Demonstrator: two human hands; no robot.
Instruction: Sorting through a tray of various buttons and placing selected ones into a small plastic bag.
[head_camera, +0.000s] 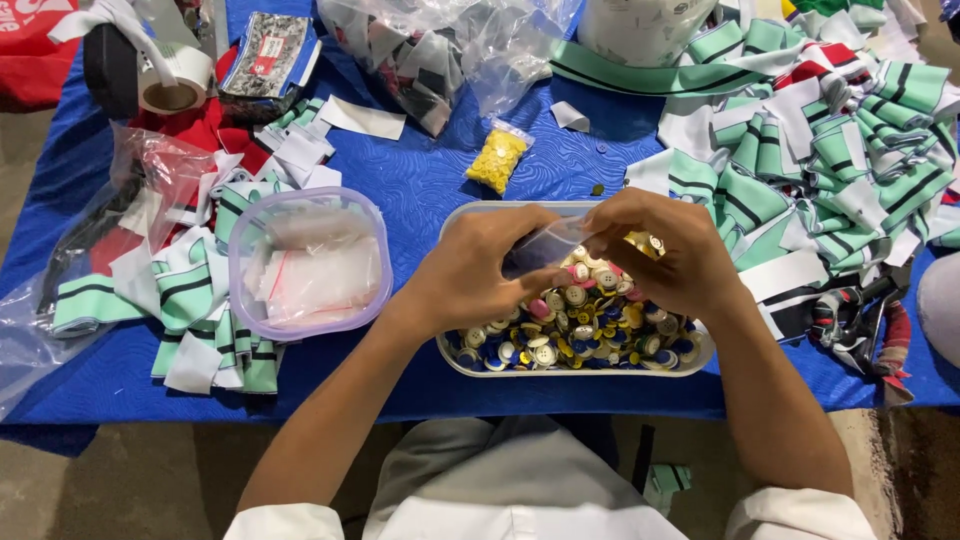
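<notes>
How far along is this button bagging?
Done: one small bag of yellow buttons lies on the blue cloth. In hand: both hands, left hand and right hand, hold a small clear bag over the tray. Left: the tray is heaped with mixed buttons.

Small clear plastic bag (545, 245): pinched between the fingers (520, 240) of both hands, above the button tray.
Small clear bag of yellow buttons (497, 158): flat on the blue worktop (420, 180), centre.
Large clear bag of fabric pieces (420, 50): top centre.
Flat printed packet, black-and-white with red label (268, 52): top left.
Roll of white labels (175, 85): beside it, far left.
Crumpled clear bag (150, 175): left edge.
</notes>
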